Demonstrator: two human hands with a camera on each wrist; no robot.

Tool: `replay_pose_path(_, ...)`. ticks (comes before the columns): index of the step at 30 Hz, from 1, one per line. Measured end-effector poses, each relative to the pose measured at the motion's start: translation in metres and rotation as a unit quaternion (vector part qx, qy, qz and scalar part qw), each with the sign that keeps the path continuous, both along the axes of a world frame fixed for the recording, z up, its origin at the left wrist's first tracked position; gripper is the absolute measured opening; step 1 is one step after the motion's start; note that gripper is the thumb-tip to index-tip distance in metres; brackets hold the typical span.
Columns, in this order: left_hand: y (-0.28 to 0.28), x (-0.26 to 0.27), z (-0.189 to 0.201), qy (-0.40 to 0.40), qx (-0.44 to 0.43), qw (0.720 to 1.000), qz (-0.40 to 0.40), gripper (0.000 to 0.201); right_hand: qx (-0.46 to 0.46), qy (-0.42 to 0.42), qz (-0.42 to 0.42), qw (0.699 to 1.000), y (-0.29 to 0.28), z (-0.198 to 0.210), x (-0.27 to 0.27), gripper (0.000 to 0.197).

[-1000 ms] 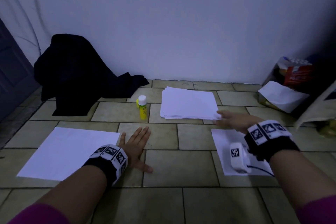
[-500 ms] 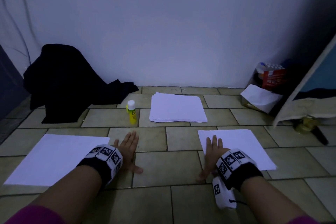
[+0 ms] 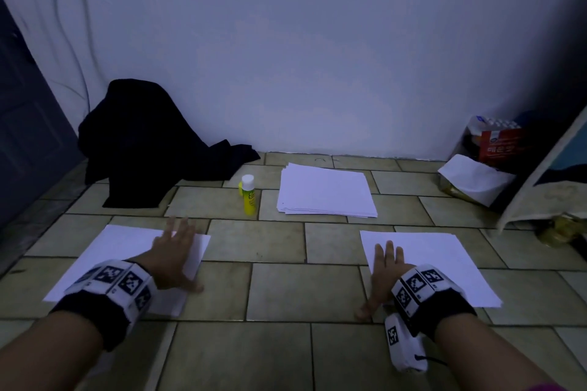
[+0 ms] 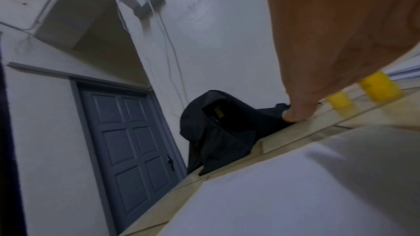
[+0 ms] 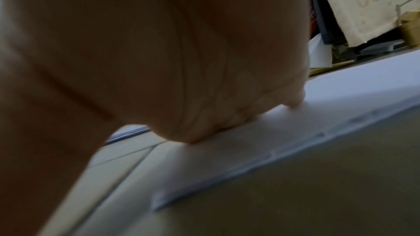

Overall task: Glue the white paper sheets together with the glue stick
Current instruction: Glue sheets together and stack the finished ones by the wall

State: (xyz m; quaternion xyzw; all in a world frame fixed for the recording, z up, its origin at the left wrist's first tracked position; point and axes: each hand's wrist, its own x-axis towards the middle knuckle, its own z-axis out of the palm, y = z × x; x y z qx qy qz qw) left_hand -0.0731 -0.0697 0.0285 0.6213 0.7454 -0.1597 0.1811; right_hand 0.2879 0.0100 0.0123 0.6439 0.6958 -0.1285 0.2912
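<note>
So going from the left: a dark cloth heap [image 3: 152, 143] is sitting against the wall, and in front of it, closer to the person, the left sheet [image 3: 104, 260] is lying flat on the tiled floor [image 3: 279, 289]. The left hand [image 3: 173, 255] is hovering or resting over that sheet's right side, fingers spread and straight, gripping nothing; whether the palm is actually pressing the paper is hard to tell, it's a bit blurry. Just beyond the fingertips, toward the wall and slightly right, the glue stick [image 3: 248, 195] is standing upright with its white cap on, so its long axis is running straight up, not lying along the floor. It's touching nothing, with the paper stack [image 3: 327, 194] just beside it on its right. Then further right, the right hand [image 3: 386, 276] is lying flat, fingers straight, on the near-left corner of the right sheet [image 3: 444, 263], also holding nothing. Over by the right wall some boxes and bags [image 3: 489, 165] are piling up. Judging by the layout, the left hand is clearly the nearer one to the glue: it's a short reach forward, while the right would be crossing the bare tiles between the two sheets.
</note>
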Motion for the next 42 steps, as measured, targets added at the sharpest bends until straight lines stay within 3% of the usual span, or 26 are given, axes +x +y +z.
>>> replay_pose_path(5,-0.012,-0.025,-0.004,-0.002,-0.02,0.998,0.059,0.124,0.005,0.007,-0.002,1.0,-0.001,0.0,-0.001,0.145)
replay_pose_path(14,-0.01,-0.031,-0.004,0.003,0.023,0.998,0.056,0.086,-0.002,0.008,0.003,1.0,-0.001,0.0,0.001,0.146)
replay_pose_path(18,-0.007,-0.042,-0.002,0.053,0.086,0.994,0.039,0.044,0.0,-0.003,0.007,1.0,-0.004,0.004,-0.001,0.144)
replay_pose_path(22,-0.002,-0.056,0.001,0.034,0.166,0.982,0.081,0.041,-0.001,-0.002,0.006,1.0,-0.004,0.005,-0.002,0.144)
replay_pose_path(26,0.001,-0.051,0.017,0.017,0.272,0.955,0.118,0.025,-0.002,-0.003,0.007,1.0,-0.003,0.004,-0.001,0.144)
replay_pose_path(32,0.0,-0.016,0.041,0.074,0.31,0.946,0.069,0.032,-0.001,0.011,0.004,1.0,-0.002,0.001,0.001,0.146)
replay_pose_path(36,0.001,0.046,0.054,0.105,0.267,0.958,0.007,0.035,0.003,0.01,0.008,1.0,-0.002,-0.001,0.002,0.146)
replay_pose_path(42,0.01,0.137,0.016,-0.013,0.129,0.987,-0.094,0.07,0.01,0.022,0.004,1.0,-0.001,0.0,0.002,0.148)
